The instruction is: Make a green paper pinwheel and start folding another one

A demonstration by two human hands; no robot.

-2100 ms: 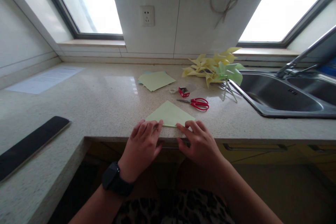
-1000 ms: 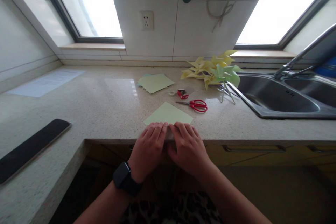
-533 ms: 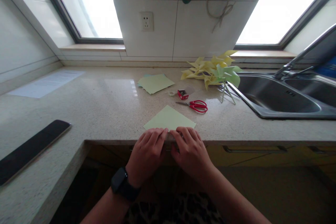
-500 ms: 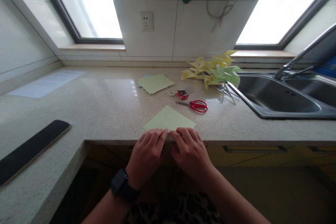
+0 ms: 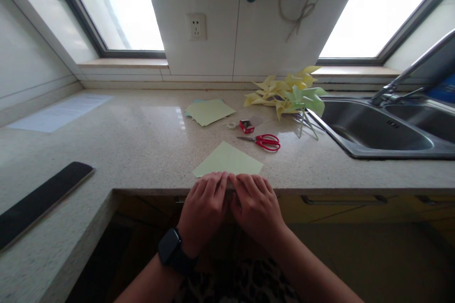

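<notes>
A pale green sheet of paper (image 5: 228, 158) lies by the counter's front edge with one corner pointing away from me. My left hand (image 5: 208, 199) presses its closed fingers on the near left part of the sheet. Close beside it, my right hand (image 5: 254, 198) bears on the near right part, fingers bent and together. Both index fingertips meet near the middle, and the paper's near edge is hidden under the hands. Beyond the sheet are red-handled scissors (image 5: 265, 142), a small red box (image 5: 246, 126) and a roll of tape (image 5: 232, 125).
A stack of coloured paper (image 5: 210, 111) lies farther back. Yellow and green paper pinwheels (image 5: 293, 92) rest beside the steel sink (image 5: 373, 128) at right. On the left are a printed sheet (image 5: 59, 112) and a long black object (image 5: 44, 199). The counter's front edge (image 5: 149, 190) runs under my wrists.
Both index fingers have drawn closer together at the sheet's near edge. My left wrist has shifted slightly right, and the whole view has moved a little.
</notes>
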